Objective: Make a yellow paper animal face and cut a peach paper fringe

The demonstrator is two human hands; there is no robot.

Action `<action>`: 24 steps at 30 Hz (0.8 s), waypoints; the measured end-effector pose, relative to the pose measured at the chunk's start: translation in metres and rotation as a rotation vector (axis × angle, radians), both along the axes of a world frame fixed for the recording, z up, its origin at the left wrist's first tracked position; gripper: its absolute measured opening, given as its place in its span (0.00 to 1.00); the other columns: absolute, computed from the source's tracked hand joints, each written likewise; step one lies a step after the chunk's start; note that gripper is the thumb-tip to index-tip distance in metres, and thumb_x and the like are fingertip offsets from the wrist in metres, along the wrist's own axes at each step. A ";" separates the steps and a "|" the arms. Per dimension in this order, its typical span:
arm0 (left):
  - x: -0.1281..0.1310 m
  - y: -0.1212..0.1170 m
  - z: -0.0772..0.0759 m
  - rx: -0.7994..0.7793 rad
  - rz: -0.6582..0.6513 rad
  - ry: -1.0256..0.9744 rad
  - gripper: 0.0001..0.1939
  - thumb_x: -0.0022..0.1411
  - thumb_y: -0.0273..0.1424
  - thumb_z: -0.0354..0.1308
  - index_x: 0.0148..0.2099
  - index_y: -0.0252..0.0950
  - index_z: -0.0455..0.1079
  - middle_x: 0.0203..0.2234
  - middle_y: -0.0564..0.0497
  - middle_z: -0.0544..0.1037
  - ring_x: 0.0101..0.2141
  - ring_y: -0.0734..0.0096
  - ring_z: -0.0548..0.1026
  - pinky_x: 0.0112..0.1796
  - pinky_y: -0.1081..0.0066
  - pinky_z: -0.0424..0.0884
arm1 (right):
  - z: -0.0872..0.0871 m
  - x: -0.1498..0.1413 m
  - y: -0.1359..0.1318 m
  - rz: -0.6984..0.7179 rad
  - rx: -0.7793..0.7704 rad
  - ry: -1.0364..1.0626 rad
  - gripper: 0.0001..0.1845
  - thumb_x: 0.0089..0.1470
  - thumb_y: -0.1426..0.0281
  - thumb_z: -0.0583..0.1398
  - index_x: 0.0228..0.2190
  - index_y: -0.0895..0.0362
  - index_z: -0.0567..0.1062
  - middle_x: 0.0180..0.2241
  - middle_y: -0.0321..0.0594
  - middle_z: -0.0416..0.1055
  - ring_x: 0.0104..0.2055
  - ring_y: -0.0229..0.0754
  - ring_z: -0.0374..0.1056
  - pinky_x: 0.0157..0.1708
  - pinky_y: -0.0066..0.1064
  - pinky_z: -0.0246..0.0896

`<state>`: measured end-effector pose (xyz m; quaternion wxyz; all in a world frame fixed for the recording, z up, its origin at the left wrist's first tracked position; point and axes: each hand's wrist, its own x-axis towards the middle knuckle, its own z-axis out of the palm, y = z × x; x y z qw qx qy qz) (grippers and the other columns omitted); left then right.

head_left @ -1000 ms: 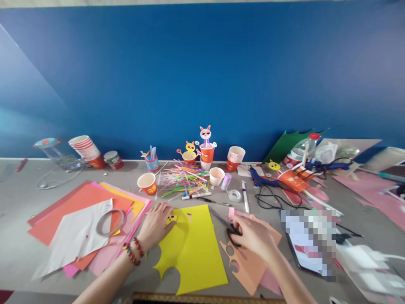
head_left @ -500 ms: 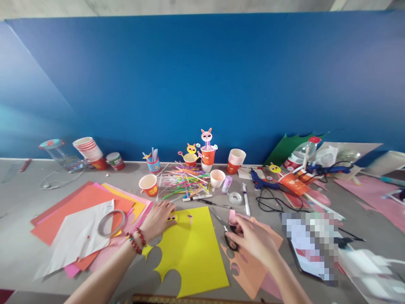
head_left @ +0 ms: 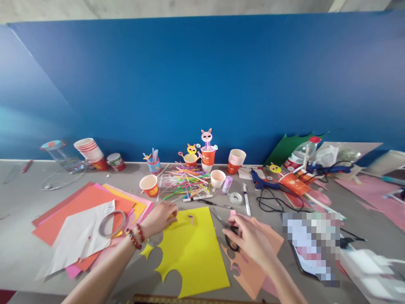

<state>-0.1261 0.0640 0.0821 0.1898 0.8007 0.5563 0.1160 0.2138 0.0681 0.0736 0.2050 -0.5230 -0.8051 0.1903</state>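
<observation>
My left hand [head_left: 163,217], with a red bead bracelet at the wrist, has its fingers closed on a small yellow paper cut-out [head_left: 173,223] at the top left corner of the yellow sheet [head_left: 196,253]. Round bites are cut from that sheet's left edge. A small purple piece [head_left: 190,217] lies on it. On the right, my right hand [head_left: 245,234] curls over the black handles of the scissors [head_left: 232,242], whose blades point away to the upper left. Under this hand lies an orange sheet with cut holes [head_left: 253,274].
Coloured paper [head_left: 85,194] and a tape roll [head_left: 112,223] lie left. Behind are a straw pile [head_left: 186,179], paper cups [head_left: 148,185], cup animals [head_left: 207,154], markers [head_left: 247,200] and clear tape [head_left: 236,198]. A corded glue gun [head_left: 264,181] and phone [head_left: 305,249] lie right.
My left fingers have closed on the yellow cut-out, whose drawn eyes showed before and are now covered. My right hand has shifted slightly left and closed further over the scissor handles.
</observation>
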 end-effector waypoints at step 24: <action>0.064 -0.046 0.013 -0.137 -0.104 -1.271 0.29 0.66 0.49 0.50 0.63 0.39 0.60 0.61 0.38 0.63 0.60 0.48 0.62 0.57 0.50 0.61 | -0.004 -0.089 -0.037 0.022 -0.991 1.408 0.23 0.45 0.59 0.71 0.28 0.55 0.63 0.16 0.24 0.58 0.16 0.27 0.47 0.18 0.22 0.37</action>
